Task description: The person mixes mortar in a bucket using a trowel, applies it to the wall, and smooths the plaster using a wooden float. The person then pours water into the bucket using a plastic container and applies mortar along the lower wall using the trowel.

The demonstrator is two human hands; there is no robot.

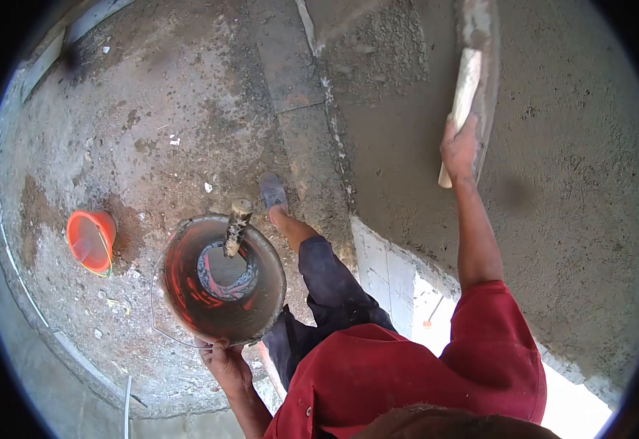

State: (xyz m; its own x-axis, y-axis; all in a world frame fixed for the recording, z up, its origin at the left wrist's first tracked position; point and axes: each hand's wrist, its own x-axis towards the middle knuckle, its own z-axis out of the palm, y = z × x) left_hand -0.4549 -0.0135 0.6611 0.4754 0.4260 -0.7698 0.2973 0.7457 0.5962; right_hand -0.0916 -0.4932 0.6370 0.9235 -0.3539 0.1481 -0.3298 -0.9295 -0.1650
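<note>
My right hand [460, 148] is wrapped round the pale wooden handle of a long plastering float [489, 73], whose mortar-smeared blade lies along the wet grey wall [553, 168]. By its rim, my left hand [228, 367] grips a mortar-stained bucket [270, 293], fingers closed at the lower edge beside the wire handle. Inside the bucket the wall is streaked red and dark, with a pale grey ring near the bottom. A tool with a worn, dirty handle [237, 227] stands in it against the far rim; its lower end is hard to make out.
An orange bucket [103, 222] stands on the rough, debris-strewn floor [188, 132] to the left. My sandalled foot [273, 192] is by the wall's base. A white block edge [382, 267] borders a bright opening below the plastered surface. A low wall [34, 366] curves along the left.
</note>
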